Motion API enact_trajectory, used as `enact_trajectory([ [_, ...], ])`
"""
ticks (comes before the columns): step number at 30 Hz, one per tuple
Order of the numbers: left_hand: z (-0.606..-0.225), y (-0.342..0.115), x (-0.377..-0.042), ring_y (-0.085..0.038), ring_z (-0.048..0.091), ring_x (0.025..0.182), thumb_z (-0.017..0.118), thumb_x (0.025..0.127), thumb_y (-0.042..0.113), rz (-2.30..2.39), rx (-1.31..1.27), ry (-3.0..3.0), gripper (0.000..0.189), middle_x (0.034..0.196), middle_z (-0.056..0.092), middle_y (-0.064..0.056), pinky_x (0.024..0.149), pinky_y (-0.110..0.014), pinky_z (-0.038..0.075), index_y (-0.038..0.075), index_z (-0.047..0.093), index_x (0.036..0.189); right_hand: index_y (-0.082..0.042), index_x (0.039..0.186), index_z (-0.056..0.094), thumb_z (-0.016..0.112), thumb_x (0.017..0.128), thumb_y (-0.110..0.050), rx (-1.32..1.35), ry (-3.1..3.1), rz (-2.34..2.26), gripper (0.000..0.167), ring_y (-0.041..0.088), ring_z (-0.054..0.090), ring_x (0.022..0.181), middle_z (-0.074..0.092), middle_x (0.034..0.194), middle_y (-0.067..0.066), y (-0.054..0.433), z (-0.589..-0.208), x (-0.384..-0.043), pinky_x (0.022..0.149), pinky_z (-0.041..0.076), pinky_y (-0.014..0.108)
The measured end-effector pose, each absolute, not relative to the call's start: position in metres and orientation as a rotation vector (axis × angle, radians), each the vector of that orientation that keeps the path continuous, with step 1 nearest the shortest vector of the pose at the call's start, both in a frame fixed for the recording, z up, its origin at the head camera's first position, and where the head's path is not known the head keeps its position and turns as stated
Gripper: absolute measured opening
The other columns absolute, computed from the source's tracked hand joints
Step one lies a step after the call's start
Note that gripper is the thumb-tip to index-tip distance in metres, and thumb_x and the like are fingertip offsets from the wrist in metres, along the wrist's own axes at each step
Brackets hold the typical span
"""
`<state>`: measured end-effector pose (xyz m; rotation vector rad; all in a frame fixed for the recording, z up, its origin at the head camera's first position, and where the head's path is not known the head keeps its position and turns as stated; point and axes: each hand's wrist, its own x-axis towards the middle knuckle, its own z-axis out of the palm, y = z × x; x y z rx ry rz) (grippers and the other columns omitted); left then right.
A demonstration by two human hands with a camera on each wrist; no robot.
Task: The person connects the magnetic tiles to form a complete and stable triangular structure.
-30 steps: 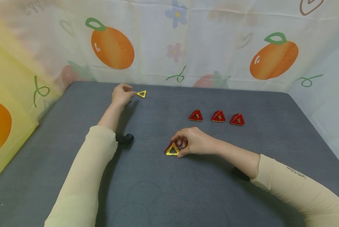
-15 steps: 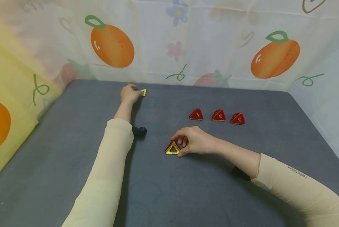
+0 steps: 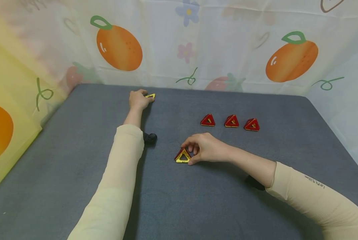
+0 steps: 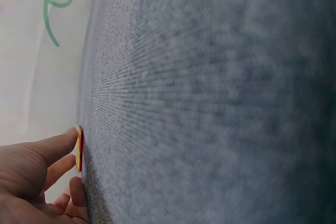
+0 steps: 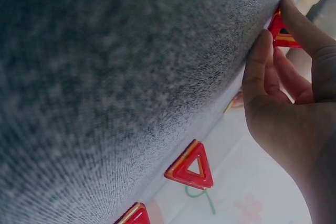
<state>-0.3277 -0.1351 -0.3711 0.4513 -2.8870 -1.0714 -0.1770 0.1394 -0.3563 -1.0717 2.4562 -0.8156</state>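
Observation:
Near the far edge of the table, my left hand has its thumb and fingers at a flat yellow triangular tile. In the left wrist view the tile shows edge-on, yellow and red, between thumb and fingers. My right hand holds a small pyramid of triangular tiles mid-table, thumb at its lower right corner and a fingertip at its top. Its near face is yellow, its left side red. The right wrist view shows a red face of this pyramid between the fingertips.
Three red pyramids stand in a row behind my right hand: a left one, a middle one and a right one. A fruit-print cloth hangs behind the grey table.
My left hand has moved right and reached the yellow tile, its thumb now covering part of it. My right hand keeps its hold on the pyramid in the same place.

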Motion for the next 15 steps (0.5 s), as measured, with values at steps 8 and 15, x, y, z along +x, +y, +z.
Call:
enact_trajectory([
  [8,-0.36,-0.131,-0.315,-0.038,0.042,0.129,0.066,0.095,0.028,-1.1,0.396,-2.902,0.045,0.142,0.041,-0.024,0.109,-0.047,0.039,0.008,0.059,0.136,-0.012,0.119,0.069,0.086,0.076,-0.023,-1.068,2.461,-0.812,0.048,0.002,0.058,0.073,0.065,0.092,0.0,0.139,-0.355,-0.177,0.068,0.053,0.019],
  [15,-0.36,-0.131,-0.316,-0.036,0.045,0.126,0.072,0.091,0.023,-1.108,0.406,-2.89,0.044,0.137,0.05,-0.021,0.106,-0.045,0.042,0.002,0.06,0.128,-0.012,0.119,0.069,0.086,0.076,-0.024,-1.066,2.463,-0.803,0.048,0.002,0.057,0.074,0.065,0.091,-0.001,0.139,-0.355,-0.176,0.069,0.053,0.019],
])
